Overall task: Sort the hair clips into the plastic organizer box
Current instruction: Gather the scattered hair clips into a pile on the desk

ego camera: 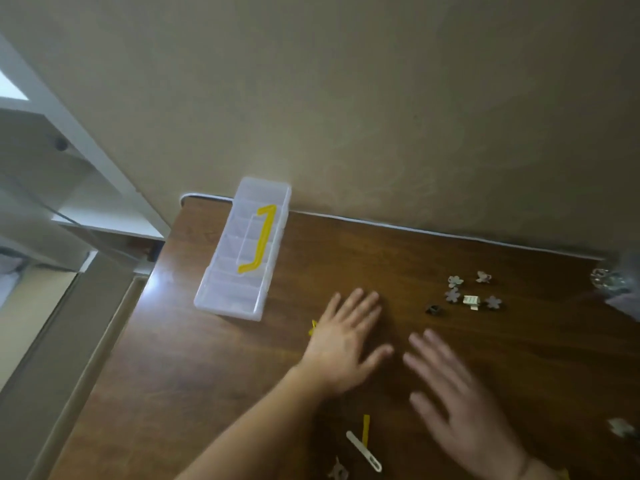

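A clear plastic organizer box (242, 251) with a yellow handle lies closed at the table's back left, against the wall. Several small flower-shaped hair clips (453, 294) lie scattered at the right, with a dark clip (433, 309) and a white one (471, 301) among them. My left hand (346, 344) lies flat on the table with fingers spread, partly covering a yellow piece (313, 328). My right hand (460, 407), blurred, hovers open to its right. Near the front edge lie a white clip (363, 451), a yellow clip (365, 430) and a flower clip (336, 470).
The brown wooden table (207, 375) stands against a beige wall. A shiny crumpled bag (613, 285) sits at the far right edge. One more pale clip (621, 427) lies at the right. White shelving (69, 161) stands to the left, beyond the table's left edge.
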Action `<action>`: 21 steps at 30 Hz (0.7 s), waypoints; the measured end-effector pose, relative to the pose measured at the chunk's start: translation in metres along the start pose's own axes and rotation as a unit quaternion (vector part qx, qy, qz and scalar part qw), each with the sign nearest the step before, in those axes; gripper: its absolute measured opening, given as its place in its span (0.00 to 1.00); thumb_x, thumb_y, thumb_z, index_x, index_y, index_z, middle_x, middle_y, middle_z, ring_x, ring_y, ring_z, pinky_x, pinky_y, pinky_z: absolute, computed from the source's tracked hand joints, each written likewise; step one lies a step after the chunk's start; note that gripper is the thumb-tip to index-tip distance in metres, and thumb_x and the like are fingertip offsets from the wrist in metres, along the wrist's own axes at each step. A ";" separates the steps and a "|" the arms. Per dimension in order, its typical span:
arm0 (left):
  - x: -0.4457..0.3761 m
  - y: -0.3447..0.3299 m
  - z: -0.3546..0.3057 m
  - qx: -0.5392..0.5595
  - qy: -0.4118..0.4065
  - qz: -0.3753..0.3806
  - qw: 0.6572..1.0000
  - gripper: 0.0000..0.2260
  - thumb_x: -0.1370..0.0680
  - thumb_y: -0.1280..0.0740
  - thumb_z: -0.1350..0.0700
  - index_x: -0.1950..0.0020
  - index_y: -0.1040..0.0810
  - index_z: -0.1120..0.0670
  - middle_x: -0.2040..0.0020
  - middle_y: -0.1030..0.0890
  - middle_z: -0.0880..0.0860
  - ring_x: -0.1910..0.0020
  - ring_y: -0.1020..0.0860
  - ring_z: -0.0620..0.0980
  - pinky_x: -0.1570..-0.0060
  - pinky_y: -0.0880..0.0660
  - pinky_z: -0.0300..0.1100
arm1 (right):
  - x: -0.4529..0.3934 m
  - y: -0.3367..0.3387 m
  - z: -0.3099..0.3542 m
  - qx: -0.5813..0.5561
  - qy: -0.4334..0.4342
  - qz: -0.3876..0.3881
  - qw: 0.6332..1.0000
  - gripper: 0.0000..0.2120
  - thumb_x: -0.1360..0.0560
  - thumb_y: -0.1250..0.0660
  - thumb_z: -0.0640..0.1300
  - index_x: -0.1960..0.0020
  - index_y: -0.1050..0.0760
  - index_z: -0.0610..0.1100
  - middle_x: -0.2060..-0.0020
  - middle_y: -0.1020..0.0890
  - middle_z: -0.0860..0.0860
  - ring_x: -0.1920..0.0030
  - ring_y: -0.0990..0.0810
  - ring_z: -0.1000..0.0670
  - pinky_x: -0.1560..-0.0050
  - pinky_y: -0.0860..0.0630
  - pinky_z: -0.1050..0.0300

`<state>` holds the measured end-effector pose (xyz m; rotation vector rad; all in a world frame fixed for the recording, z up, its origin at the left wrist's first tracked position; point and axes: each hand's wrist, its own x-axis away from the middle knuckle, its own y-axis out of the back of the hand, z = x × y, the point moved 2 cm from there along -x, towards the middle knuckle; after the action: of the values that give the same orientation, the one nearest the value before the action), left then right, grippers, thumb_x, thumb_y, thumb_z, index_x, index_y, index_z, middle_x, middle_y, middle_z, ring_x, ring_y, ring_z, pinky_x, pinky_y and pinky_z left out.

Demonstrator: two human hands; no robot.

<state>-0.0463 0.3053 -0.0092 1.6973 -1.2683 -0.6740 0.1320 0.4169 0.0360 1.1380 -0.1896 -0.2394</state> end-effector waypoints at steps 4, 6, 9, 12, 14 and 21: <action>0.065 -0.022 -0.038 0.082 -0.057 0.067 0.993 0.31 0.19 0.48 0.35 0.20 0.43 0.48 0.19 0.49 0.44 0.21 0.60 0.41 0.23 0.63 0.44 | -0.032 0.030 -0.065 -0.017 -0.147 -0.079 0.986 0.26 0.22 0.48 0.63 0.28 0.36 0.55 0.24 0.40 0.57 0.23 0.49 0.54 0.27 0.41 0.41; 0.087 -0.039 -0.050 0.047 -0.110 0.077 0.990 0.29 0.18 0.48 0.35 0.21 0.38 0.48 0.20 0.43 0.46 0.20 0.55 0.43 0.23 0.58 0.43 | -0.049 0.044 -0.099 0.003 -0.211 -0.079 0.974 0.28 0.23 0.47 0.65 0.27 0.37 0.55 0.23 0.43 0.54 0.22 0.52 0.51 0.26 0.45 0.40; 0.104 -0.055 -0.061 0.012 -0.147 0.106 0.983 0.28 0.18 0.48 0.35 0.23 0.35 0.48 0.22 0.36 0.48 0.20 0.47 0.47 0.23 0.47 0.46 | -0.070 0.049 -0.130 0.008 -0.231 -0.026 0.973 0.28 0.23 0.44 0.62 0.25 0.40 0.57 0.22 0.48 0.55 0.22 0.56 0.51 0.24 0.49 0.42; 0.104 -0.045 -0.068 0.111 -0.136 0.095 0.980 0.27 0.17 0.46 0.37 0.21 0.39 0.48 0.19 0.45 0.46 0.20 0.56 0.44 0.24 0.59 0.55 | -0.085 0.041 -0.132 0.007 -0.155 0.036 0.987 0.27 0.22 0.44 0.62 0.24 0.43 0.59 0.22 0.49 0.57 0.22 0.56 0.54 0.24 0.51 0.45; 0.100 -0.034 -0.065 0.130 -0.109 0.062 0.984 0.26 0.17 0.45 0.38 0.21 0.38 0.46 0.19 0.45 0.43 0.20 0.56 0.43 0.23 0.60 0.51 | -0.087 0.034 -0.126 0.014 -0.117 0.072 0.990 0.26 0.22 0.45 0.62 0.25 0.42 0.60 0.22 0.48 0.58 0.23 0.56 0.56 0.24 0.51 0.48; 0.088 -0.011 -0.024 0.158 0.097 -0.071 0.980 0.28 0.21 0.46 0.35 0.24 0.33 0.47 0.22 0.40 0.41 0.21 0.52 0.39 0.25 0.47 0.46 | -0.037 0.009 -0.079 0.054 -0.007 0.090 0.994 0.25 0.21 0.49 0.60 0.26 0.37 0.54 0.24 0.41 0.56 0.23 0.49 0.53 0.30 0.34 0.47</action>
<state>0.0082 0.2310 -0.0009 2.0752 -1.1693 -0.3894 0.1190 0.4999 0.0109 1.2191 -0.3195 -0.0774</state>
